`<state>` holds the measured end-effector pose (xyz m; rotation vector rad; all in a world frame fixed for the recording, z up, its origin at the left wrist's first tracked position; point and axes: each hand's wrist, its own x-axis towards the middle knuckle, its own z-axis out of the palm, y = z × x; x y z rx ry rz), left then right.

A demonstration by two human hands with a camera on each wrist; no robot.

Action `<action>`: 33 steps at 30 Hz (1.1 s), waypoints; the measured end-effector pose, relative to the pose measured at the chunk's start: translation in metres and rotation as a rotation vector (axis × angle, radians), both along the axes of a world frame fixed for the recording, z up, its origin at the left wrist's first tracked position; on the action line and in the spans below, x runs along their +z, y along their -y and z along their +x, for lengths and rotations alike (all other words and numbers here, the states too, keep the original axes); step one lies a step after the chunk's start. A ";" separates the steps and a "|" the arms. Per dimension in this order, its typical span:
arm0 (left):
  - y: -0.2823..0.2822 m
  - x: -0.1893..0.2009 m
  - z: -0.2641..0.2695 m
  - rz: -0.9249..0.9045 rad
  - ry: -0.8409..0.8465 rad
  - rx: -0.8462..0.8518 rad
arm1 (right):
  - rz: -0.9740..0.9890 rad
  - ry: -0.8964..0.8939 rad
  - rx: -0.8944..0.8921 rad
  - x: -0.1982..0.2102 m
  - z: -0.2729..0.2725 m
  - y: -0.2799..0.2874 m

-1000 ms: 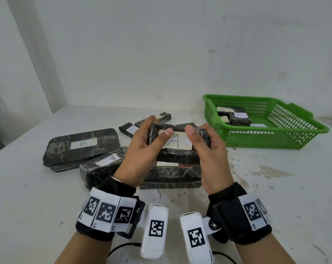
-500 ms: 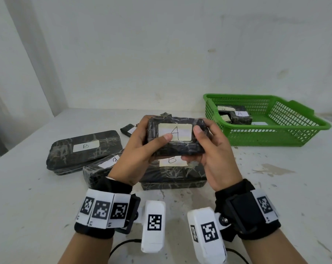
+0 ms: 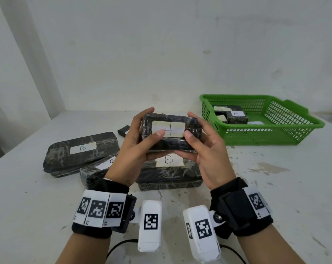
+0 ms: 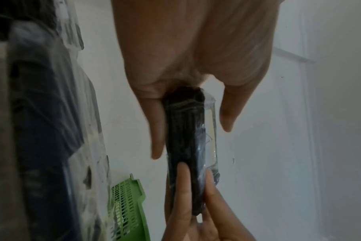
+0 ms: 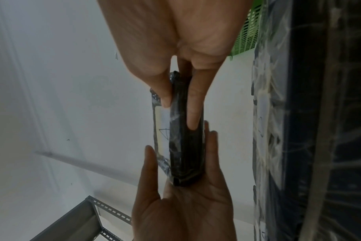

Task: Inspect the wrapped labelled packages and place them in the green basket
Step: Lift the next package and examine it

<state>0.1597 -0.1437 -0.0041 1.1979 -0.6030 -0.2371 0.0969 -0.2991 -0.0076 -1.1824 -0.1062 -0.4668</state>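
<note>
Both hands hold the small wrapped package marked A (image 3: 171,131) at the centre of the frame, the left hand (image 3: 140,147) and right hand (image 3: 205,149) each pinching one end, thumb on the label face and fingers behind, its long axis running left to right. The green basket (image 3: 275,138) sits at the right of the frame on the desk (image 3: 275,187), so the right hand is nearer, with nothing in between. Larger B packages (image 3: 81,153) lie below and to the left.
</note>
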 end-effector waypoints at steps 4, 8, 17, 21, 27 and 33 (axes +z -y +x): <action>0.002 -0.003 0.000 0.023 0.026 -0.003 | 0.032 0.007 0.013 0.000 0.002 0.000; 0.000 -0.002 0.001 -0.061 0.050 0.027 | 0.051 -0.045 0.005 -0.005 0.006 0.002; 0.005 -0.005 0.001 -0.046 0.027 -0.015 | 0.019 0.030 -0.040 -0.008 0.010 0.008; 0.004 -0.006 0.002 -0.041 0.016 -0.005 | -0.041 0.006 -0.004 -0.008 0.010 0.004; 0.005 -0.006 0.002 -0.038 0.000 -0.014 | -0.128 -0.013 -0.132 -0.009 0.010 0.004; 0.004 -0.007 0.002 -0.031 0.024 0.013 | -0.128 -0.020 -0.054 -0.009 0.007 0.001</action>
